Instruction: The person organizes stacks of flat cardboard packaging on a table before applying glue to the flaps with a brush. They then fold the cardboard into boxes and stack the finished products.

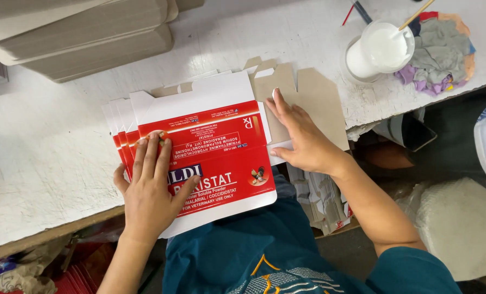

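I am working at a white, scuffed tabletop (47, 147) whose near edge is running across my lap. Stacks of flattened grey board (85, 32) are lying at its far left corner, well apart from my hands. In the middle, a fanned pile of flat red-and-white cartons (215, 147) is overhanging the near edge, the top one lying print side up. Just beside it on the right, plain brown carton blanks (319, 98) are lying face down. My left hand (150, 190) is pressing flat and open on the red pile, fingers spread, gripping nothing. My right hand (302, 141) is resting open on the brown blanks, touching the top carton's side flap. At the far right, a white glue pot (381, 49) with a stick in it is standing against a crumpled rag (444, 54).
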